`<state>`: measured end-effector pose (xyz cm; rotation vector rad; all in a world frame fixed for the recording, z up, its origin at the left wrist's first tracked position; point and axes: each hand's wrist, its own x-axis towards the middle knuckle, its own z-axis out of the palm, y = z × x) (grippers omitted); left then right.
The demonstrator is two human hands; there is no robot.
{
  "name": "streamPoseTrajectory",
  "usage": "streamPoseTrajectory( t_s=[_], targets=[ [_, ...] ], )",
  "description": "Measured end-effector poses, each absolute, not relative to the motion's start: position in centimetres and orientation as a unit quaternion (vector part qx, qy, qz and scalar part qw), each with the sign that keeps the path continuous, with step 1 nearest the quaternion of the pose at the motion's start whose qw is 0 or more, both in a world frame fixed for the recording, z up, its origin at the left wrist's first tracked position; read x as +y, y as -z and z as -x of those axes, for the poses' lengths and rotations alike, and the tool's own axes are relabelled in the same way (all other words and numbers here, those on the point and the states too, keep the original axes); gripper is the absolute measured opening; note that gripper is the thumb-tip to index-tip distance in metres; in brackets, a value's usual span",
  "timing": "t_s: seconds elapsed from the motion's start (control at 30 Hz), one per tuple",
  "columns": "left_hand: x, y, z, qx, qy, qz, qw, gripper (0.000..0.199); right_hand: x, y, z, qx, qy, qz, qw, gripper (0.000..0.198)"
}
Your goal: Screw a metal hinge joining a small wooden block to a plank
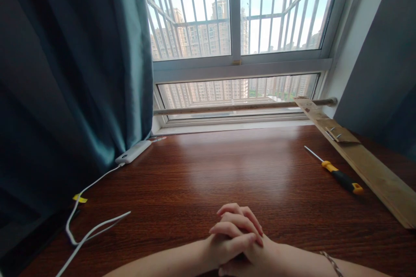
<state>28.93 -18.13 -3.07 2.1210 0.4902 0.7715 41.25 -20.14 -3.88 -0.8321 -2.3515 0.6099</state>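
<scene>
My left hand point(224, 246) and my right hand point(256, 249) are clasped with fingers interlaced, low at the middle of the view over the brown table point(234, 169). Both are closed, and I see no object between them. A braided bracelet point(331, 263) circles my right wrist. Off to the right lies a screwdriver point(341, 177) with a yellow and black handle, its shaft pointing toward the window. Beside it a long wooden board point(373, 169) slants from the windowsill to the right edge. A small brown piece point(344, 135) on the board carries several screws point(334, 132).
A white power bank point(133, 152) lies at the back left against the dark blue curtain point(97, 73). Its white cable point(94, 227), with a yellow tag point(79, 198), loops along the left side. Behind the table a round bar point(227, 108) crosses the barred window point(195, 21).
</scene>
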Motion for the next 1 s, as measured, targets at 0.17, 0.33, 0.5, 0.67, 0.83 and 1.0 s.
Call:
streamPoseTrajectory(
  t_s=[0.17, 0.33, 0.5, 0.67, 0.83, 1.0],
  targets=[
    [-17.8, 4.3, -28.9, 0.178, -0.286, -0.872, 0.356, 0.023, -20.1, 3.6, -41.2, -0.882, -0.224, 0.298, 0.287, 0.059],
    [-17.6, 4.8, -28.7, 0.168, -0.300, -0.855, 0.388, 0.019, -20.2, 3.3, -41.2, -0.878, -0.241, 0.307, 0.278, 0.061],
    [-17.6, 4.8, -28.6, 0.186, -0.272, -0.879, 0.346, 0.022, -20.0, 3.6, -41.2, -0.880, -0.237, 0.293, 0.288, 0.061],
    [-18.0, 3.6, -28.6, 0.189, -0.284, -0.875, 0.342, 0.025, -19.9, 3.7, -41.1, -0.882, -0.220, 0.289, 0.302, 0.060],
    [-18.0, 3.4, -28.8, 0.183, -0.294, -0.854, 0.389, 0.023, -20.0, 4.0, -41.1, -0.875, -0.221, 0.298, 0.312, 0.060],
    [-17.9, 4.1, -28.9, 0.194, -0.288, -0.863, 0.367, 0.022, -20.1, 3.9, -41.3, -0.877, -0.238, 0.304, 0.285, 0.062]
  ],
)
